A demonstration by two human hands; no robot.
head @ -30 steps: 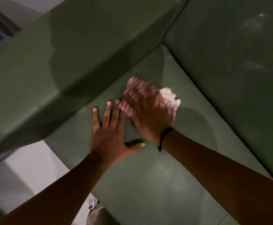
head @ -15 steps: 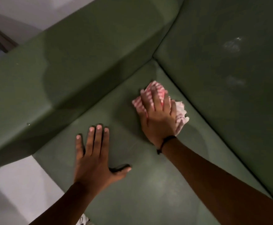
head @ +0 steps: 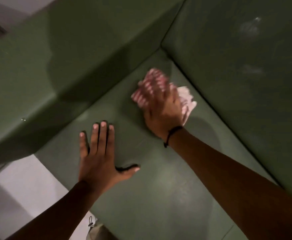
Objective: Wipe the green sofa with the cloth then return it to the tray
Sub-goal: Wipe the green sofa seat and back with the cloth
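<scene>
The green sofa [head: 167,187] fills most of the view, its seat running toward the inner corner between armrest and backrest. My right hand [head: 162,108], blurred by motion, presses a crumpled pink-and-white striped cloth [head: 187,97] onto the seat close to that corner. My left hand [head: 98,158] lies flat on the seat near its front left edge, fingers spread, holding nothing. No tray is in view.
The sofa armrest [head: 55,58] rises at the left and the backrest [head: 245,66] at the right, with pale smudges on it. Light floor [head: 20,187] shows at the lower left beside the seat edge. A dark object sits at the far upper left corner.
My right hand has slid the cloth across the seat, away from my left hand and further toward the inner corner. My left hand stays flat on the seat.
</scene>
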